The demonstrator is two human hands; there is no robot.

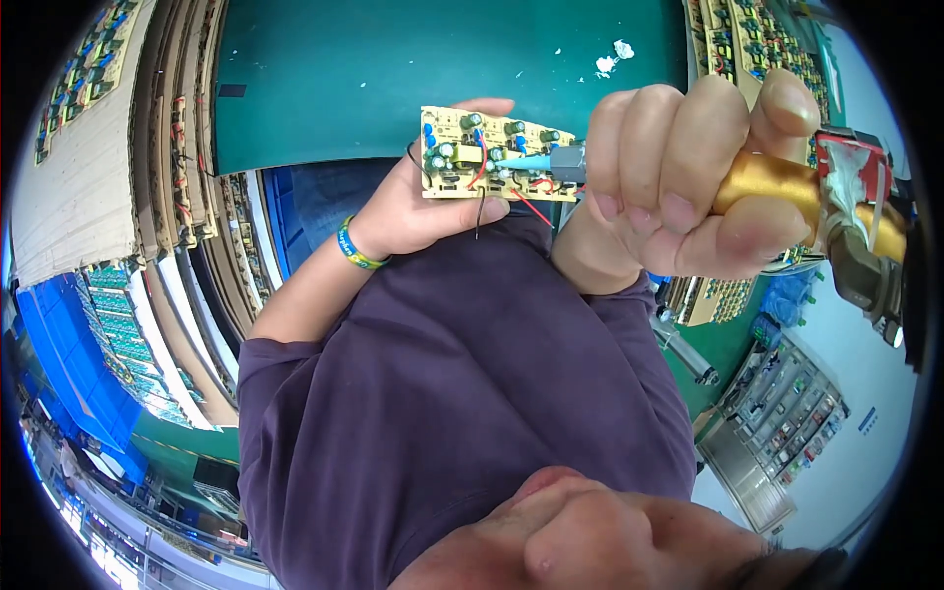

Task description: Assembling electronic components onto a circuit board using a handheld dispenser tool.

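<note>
A tan circuit board (447,187) with green capacitors, blue parts and red and black wires lies in my left hand (418,211), the thumb along its near edge and fingers behind the far edge. My right hand (674,162) is closed round a gold-barrelled glue gun (772,182). The gun's teal nozzle (526,163) points left over the middle of the board, its tip among the parts; whether it touches them I cannot tell. Whitish residue and a red piece cover the gun's rear end.
Below the board spreads a green work surface (393,79) with white scraps (615,59) at its far side. Cardboard sheets (93,177) layered with circuit boards stand at the left. More populated boards (757,44) lie at the far right. A metal cylinder (688,354) is at the near right.
</note>
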